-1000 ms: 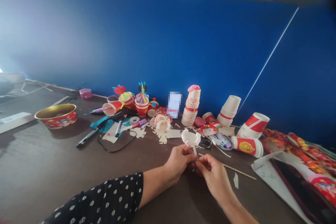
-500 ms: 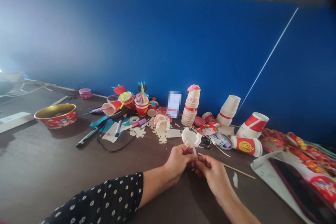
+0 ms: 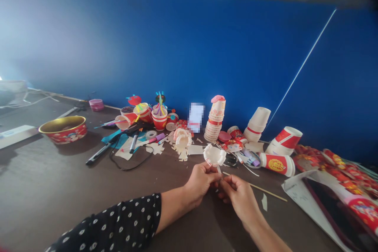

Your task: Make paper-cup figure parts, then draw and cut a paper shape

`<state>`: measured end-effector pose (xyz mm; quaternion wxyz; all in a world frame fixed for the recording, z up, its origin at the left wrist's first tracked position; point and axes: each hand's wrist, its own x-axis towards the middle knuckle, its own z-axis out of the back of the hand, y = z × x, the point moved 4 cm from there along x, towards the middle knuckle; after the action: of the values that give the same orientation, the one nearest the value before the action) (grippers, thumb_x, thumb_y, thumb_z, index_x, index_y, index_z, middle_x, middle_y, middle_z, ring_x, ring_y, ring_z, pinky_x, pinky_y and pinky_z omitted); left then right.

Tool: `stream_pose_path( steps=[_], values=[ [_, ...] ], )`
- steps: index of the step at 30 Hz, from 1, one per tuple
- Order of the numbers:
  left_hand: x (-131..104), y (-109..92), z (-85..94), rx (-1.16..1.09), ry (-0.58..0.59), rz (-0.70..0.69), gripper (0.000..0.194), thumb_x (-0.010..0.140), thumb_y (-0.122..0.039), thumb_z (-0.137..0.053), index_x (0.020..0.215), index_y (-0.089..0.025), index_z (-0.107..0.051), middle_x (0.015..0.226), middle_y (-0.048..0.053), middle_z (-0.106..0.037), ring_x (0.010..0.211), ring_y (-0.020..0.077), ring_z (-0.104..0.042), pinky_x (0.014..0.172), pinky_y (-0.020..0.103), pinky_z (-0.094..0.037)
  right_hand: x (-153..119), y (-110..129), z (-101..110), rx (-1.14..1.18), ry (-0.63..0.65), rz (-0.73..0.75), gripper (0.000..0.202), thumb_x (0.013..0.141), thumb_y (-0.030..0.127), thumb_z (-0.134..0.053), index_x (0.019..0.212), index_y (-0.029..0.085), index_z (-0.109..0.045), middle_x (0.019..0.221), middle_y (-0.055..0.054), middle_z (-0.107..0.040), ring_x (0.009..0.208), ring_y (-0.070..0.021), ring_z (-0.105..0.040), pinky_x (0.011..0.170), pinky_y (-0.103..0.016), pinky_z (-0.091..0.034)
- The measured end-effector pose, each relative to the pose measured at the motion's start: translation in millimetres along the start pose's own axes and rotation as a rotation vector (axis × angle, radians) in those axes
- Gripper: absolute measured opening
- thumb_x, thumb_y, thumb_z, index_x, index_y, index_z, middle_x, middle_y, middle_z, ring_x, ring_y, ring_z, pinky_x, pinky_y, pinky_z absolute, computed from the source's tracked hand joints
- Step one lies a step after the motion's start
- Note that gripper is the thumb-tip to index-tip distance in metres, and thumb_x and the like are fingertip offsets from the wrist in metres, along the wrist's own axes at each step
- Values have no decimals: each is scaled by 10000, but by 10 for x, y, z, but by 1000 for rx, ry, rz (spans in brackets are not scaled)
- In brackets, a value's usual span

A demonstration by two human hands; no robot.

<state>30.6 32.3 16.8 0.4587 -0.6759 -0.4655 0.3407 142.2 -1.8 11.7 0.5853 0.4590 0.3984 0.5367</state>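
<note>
A cut, curved piece of white paper cup [image 3: 214,155] with a toothed edge is held just above the table's middle. My left hand [image 3: 198,183] pinches its lower edge between thumb and fingers. A narrow white strip [image 3: 219,169] runs down from the piece to the fingertips. My right hand [image 3: 239,195] is closed at the strip's lower end, its fingertips almost touching those of the left; what exactly they pinch is partly hidden. A similar toothed paper cup piece [image 3: 182,138] lies on the table beyond my left hand.
A thin wooden stick [image 3: 270,192] and a paper scrap [image 3: 264,202] lie by my right hand. Stacked paper cups [image 3: 214,126] stand behind. Markers [image 3: 133,144] and a gold-lined bowl [image 3: 63,130] are left; a phone [image 3: 333,208] rests at right. A blue partition [image 3: 177,47] closes the back.
The paper cup piece has shifted very slightly left. My right fingers have moved a little at the strip; otherwise both hands keep their places.
</note>
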Motion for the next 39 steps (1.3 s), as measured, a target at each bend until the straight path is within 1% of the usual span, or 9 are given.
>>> stream_pose_path(
  steps=[7,11,16,21,25,29,39],
  values=[
    [-3,0,6,0,-4,8,169,563,-197,-640,540,-146,-481,424,-36,-473,408,71,-420,427,204,-306,-5,17,-13,-13,8,48,299,713,459,-570,628,172,-565,536,-6,-608,470,-161,-585,416,-241,-462],
    [-13,-10,-4,-6,9,20,159,574,-185,-632,543,-145,-482,429,-34,-482,403,67,-418,417,198,-298,-16,26,-17,3,2,40,301,715,460,-570,623,175,-549,518,-1,-589,445,-154,-570,407,-245,-465],
    [-23,-21,-11,-11,18,22,177,586,-214,-643,548,-145,-485,432,-29,-496,392,68,-419,418,202,-305,-24,38,-12,-23,-1,48,322,728,481,-550,609,181,-543,452,9,-567,399,-149,-548,391,-240,-449],
    [-8,-14,-15,-23,38,-2,193,590,-231,-652,545,-141,-488,444,-23,-501,394,68,-416,424,208,-311,-30,50,7,-69,-17,55,338,725,505,-536,587,197,-533,432,17,-560,390,-156,-542,389,-240,-425],
    [7,12,-11,-46,49,7,135,595,-188,-620,573,-142,-494,448,-33,-490,385,64,-409,420,205,-311,-19,60,15,-70,-22,72,316,730,478,-544,580,201,-515,437,30,-539,385,-144,-523,378,-224,-390],
    [8,14,-17,-30,83,1,60,575,-118,-567,577,-133,-509,462,-31,-491,390,62,-418,425,205,-315,0,63,27,-137,-32,106,311,750,452,-534,571,199,-512,410,38,-509,374,-132,-487,382,-216,-351],
    [11,26,-7,7,84,14,11,568,-117,-553,576,-118,-545,456,-19,-498,400,66,-422,433,209,-320,-24,82,52,-224,-56,145,318,771,443,-505,563,203,-493,423,30,-515,392,-136,-498,404,-215,-354]
  ],
)
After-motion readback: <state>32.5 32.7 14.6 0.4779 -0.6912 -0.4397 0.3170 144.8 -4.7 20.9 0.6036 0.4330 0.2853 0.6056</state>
